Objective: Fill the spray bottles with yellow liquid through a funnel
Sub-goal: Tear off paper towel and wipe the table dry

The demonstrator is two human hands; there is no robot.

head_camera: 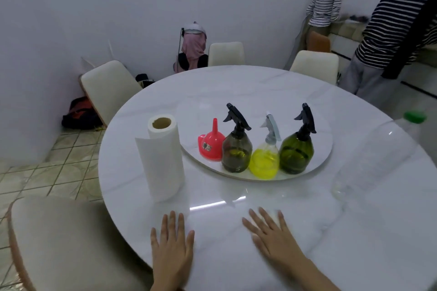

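Note:
Three spray bottles stand in a row on a round turntable (326,149) in the middle of the white table (307,231): a smoky brown bottle (236,149) with a black trigger, a clear bottle (264,160) holding yellow liquid with a pale trigger, and a green bottle (296,151) with a black trigger. A red funnel (211,143) stands upside down to their left. A large clear plastic bottle (376,156) with a green cap leans at the right. My left hand (172,250) and my right hand (272,236) rest flat on the table's near edge, fingers spread, holding nothing.
A paper towel roll (162,158) stands upright left of the turntable. Cream chairs (108,87) surround the table. Two people in striped tops (390,30) stand at the far right. A dark bag (80,113) lies on the tiled floor.

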